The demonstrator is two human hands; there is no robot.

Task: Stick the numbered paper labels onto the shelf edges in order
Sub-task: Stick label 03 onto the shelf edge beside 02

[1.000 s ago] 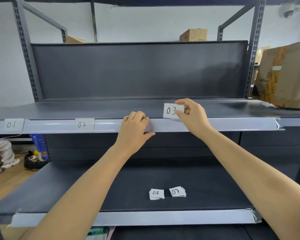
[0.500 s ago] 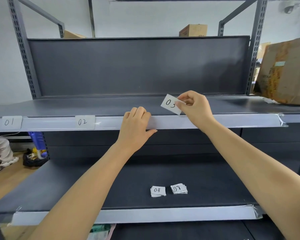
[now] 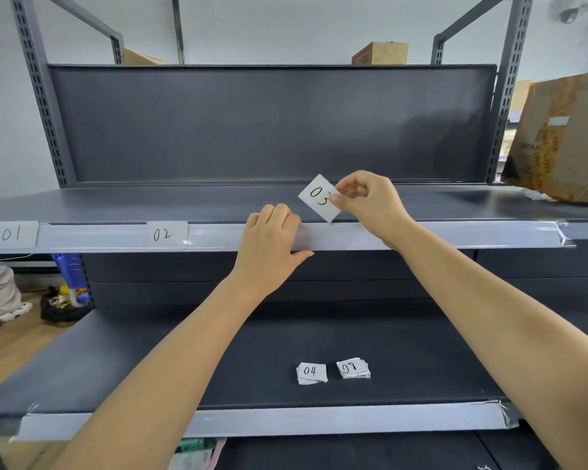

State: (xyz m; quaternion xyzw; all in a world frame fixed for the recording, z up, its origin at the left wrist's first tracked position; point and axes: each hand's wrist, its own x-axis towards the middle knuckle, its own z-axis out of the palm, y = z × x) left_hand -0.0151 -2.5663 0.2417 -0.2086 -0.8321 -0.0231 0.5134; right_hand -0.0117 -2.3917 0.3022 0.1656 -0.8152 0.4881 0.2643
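My right hand [image 3: 370,205] pinches the white paper label "03" [image 3: 319,197] by its right side, tilted, just above the upper shelf's pale edge strip [image 3: 438,235]. My left hand [image 3: 270,240] grips that strip left of the label, fingers curled over the top and thumb under it. Labels "01" [image 3: 16,234] and "02" [image 3: 165,234] sit stuck on the strip further left. Two small stacks of labels, topped "04" [image 3: 311,373] and "08" [image 3: 353,369], lie on the lower shelf [image 3: 116,361].
A large cardboard box [image 3: 564,137] stands on the upper shelf at the right. Smaller boxes [image 3: 381,53] sit on top behind the back panel. Grey uprights frame both sides. A person's leg and a black bag [image 3: 60,307] are on the floor at left.
My right hand has tilted the "03" label clockwise and lifted it slightly off the strip line. My left hand keeps its hold on the strip.
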